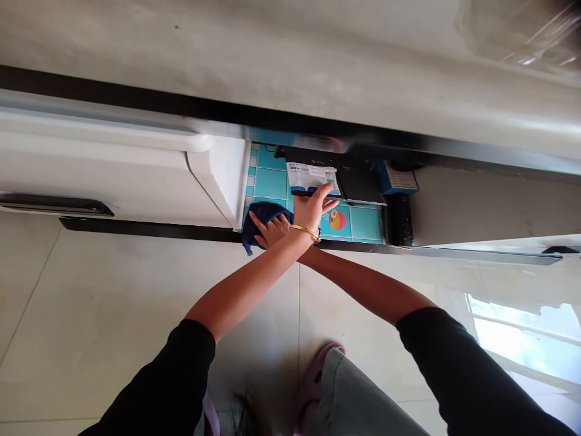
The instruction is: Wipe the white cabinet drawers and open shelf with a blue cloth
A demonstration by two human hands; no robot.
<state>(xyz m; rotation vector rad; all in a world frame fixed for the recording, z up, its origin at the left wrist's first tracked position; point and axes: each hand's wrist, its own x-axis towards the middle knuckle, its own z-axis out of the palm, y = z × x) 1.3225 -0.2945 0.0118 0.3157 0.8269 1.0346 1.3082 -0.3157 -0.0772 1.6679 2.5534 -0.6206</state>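
My forearms cross in front of a low shelf, the left one above the right. My left hand (311, 207), with a gold bangle at its wrist, is closed on the front edge of a flat black box (311, 156). Its thumb lies over a white and blue packet (308, 175) on top of the box; fingers show below the edge. My right hand (273, 232) presses a dark blue cloth (263, 212) onto the shelf's front, its fingers spread over the fabric. Part of the right hand and its wrist are hidden under my left arm. Turquoise tile-patterned lining (271, 181) covers the shelf.
A second black box (361, 181) lies to the right, near a blue and white carton (397, 180) and a black remote-like object (402, 221). A white drawer front (113, 163) borders the left side. The countertop (272, 66) overhangs the shelf; pale floor tiles (136, 284) lie below.
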